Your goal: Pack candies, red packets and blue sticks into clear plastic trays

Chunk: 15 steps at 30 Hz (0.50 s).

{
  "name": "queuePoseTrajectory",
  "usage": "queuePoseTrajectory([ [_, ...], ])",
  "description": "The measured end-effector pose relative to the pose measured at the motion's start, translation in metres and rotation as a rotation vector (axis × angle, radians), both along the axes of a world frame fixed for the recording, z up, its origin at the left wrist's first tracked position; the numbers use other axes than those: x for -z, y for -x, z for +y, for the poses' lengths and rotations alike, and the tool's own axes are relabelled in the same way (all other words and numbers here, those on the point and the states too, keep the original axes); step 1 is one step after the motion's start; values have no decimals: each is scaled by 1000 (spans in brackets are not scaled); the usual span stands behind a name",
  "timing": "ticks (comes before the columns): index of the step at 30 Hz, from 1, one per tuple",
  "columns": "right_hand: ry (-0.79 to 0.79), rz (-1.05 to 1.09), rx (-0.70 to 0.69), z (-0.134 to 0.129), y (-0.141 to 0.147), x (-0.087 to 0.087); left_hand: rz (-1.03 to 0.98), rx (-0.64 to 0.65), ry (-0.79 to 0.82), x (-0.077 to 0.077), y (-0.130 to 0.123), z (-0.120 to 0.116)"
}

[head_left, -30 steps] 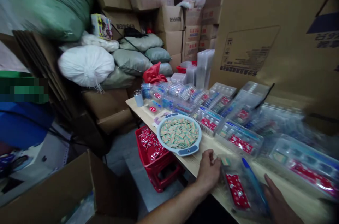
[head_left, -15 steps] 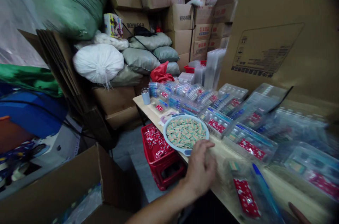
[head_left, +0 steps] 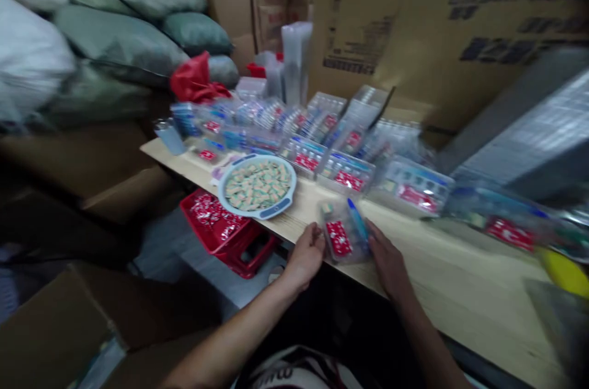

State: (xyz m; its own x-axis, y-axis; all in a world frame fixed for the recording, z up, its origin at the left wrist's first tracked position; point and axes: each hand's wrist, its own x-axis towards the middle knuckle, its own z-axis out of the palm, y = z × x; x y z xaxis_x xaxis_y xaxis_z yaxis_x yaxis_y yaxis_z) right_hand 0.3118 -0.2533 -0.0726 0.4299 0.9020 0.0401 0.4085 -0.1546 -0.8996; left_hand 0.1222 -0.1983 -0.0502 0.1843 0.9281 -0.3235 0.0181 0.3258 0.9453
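Observation:
A clear plastic case lies on the table's front edge, holding a red packet with white dots, a blue pen and a small pale-green block. My left hand is at the case's left side, fingers curled together; whatever is in them is too blurred to name. Along the right side, my right hand grips the case's edge beside the pen, thumb hidden. Left of the case stands a light-blue round basin full of small pale-and-green blocks.
Several filled plastic cases line the back of the wooden table. Below the table is a red crate of dotted packets. A blue cup stands at the far left end. Cardboard boxes and sacks rise behind.
My left hand has moved from beside the basin to the case's left side. The view has swung right, bringing my right hand fully into sight at the case.

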Motion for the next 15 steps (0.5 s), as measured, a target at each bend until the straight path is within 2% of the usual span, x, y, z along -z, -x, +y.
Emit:
queuePoseTrajectory([
  [2, -15, 14, 10, -4, 4, -3, -40, -18, 33, 0, -4, -4],
  [5, -39, 58, 10, -19, 9, -3, -75, 29, 51, -7, -2, -15],
  [9, -32, 171, 17, -38, 14, 0, -35, 18, 13, -15, 0, -29],
  [11, -34, 216, 8, -44, 14, 4, -54, -19, 4, -18, -2, -33],
  [15, -46, 201, -8, -51, 9, 20, -232, -45, 73, -23, -6, -35],
])
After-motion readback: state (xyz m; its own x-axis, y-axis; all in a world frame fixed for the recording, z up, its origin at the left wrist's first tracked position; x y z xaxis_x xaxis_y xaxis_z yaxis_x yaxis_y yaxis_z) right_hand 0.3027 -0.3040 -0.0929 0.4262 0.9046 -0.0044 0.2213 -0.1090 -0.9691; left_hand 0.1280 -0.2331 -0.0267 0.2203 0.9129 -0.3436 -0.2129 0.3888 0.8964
